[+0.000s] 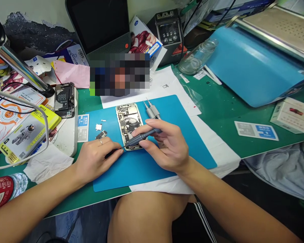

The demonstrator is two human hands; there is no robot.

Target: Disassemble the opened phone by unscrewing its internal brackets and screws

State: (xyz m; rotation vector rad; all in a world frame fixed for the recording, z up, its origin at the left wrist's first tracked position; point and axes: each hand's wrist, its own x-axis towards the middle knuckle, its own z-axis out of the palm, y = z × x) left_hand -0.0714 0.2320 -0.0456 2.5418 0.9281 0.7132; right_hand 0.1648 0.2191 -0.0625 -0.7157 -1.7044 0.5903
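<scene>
An opened phone (128,116) with its inner parts bare lies on a blue mat (114,179). My right hand (168,145) grips a dark grey screwdriver (139,137) slantwise over the phone's lower end, its tip pointing left. At that tip, beside the phone's lower left corner, my left hand (97,155) pinches thumb and forefinger together; whatever is between them is too small to make out. Two more grey screwdrivers (152,110) rest right of the phone. Left of it are a small silver plate (98,127) and a dark phone part (101,135).
Another opened phone (64,100) sits on a white box at left, near battery packages (27,135) and a lamp post (25,69). Behind stand a screen (98,23) and a glass jar (196,57). A white carton (291,114) is at right.
</scene>
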